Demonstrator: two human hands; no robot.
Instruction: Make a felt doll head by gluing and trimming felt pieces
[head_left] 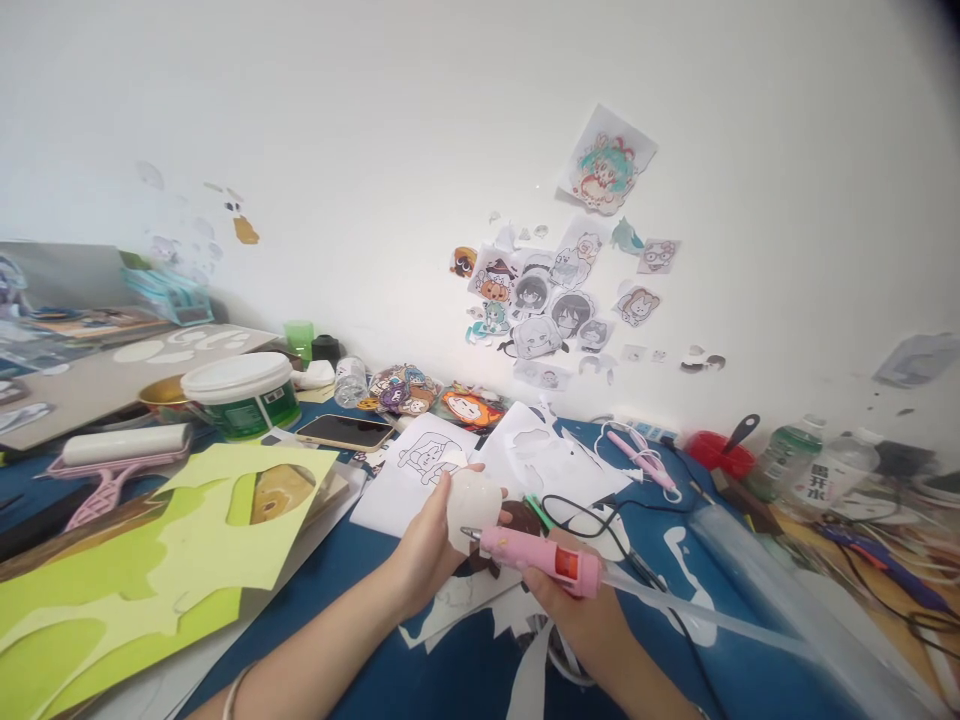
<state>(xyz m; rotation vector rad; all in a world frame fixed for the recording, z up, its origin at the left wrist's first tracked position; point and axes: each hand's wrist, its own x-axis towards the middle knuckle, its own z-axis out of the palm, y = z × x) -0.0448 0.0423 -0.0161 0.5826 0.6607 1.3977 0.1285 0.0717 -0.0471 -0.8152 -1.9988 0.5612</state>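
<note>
Your left hand [424,550] holds a rounded white piece [468,500], thumb on the near side and fingertips curling round its far edge, above the middle of the blue tabletop [382,670]. Your right hand [574,605] is wrapped around a pink glue gun [540,560], its metal nozzle pointing left in front of the white piece; whether the tip touches it, you cannot tell from this angle. A clear glue stick [697,610] runs out of the gun's back end toward the tabletop's right side. Just beyond your hands, a brown piece [527,517] shows partly behind the gun, and a white sheet with a line drawing [384,497] lies toward the back edge. A dark phone [345,432] sits behind that sheet's left side, near a white-lidded tub [244,400]. Along the left side you have yellow-green cut sheets [202,580] and, farther back, a white roller with a pink handle [127,445]. Near the back right corner are a red container [718,455] and two clear bottles [829,475], while paper cut-outs [534,337] cover part of the wall above the back edge
</note>
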